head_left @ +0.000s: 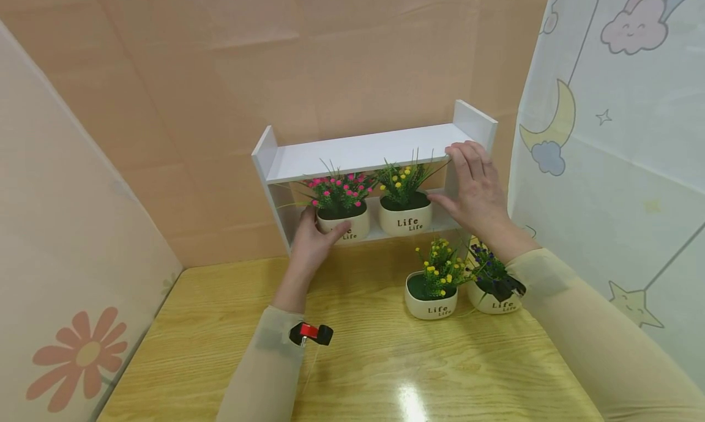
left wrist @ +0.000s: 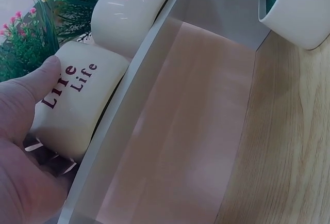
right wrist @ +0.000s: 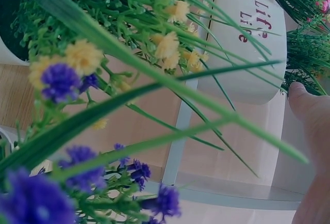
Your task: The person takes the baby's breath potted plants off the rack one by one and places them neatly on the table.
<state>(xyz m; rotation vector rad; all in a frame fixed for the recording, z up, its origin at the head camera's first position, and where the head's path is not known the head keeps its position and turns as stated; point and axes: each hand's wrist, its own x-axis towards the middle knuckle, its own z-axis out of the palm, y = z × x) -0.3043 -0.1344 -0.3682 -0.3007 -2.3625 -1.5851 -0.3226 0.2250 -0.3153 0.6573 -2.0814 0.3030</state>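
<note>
A pot of pink flowers stands on the lower board of a white shelf. My left hand grips that pot at its left side, thumb across the printed front, the other fingers mostly hidden behind. To its right on the same board is a pot of yellow flowers. My right hand has its fingertips on the front edge of the upper board. Its thumb points at the yellow pot's rim, and in the right wrist view the thumb is at the plant's base; whether it touches cannot be told.
Another yellow-flowered pot stands on the wooden table in front of the shelf. Beside it, a purple-flowered pot sits partly under my right forearm. A tan backdrop rises behind; patterned cloth hangs at the right.
</note>
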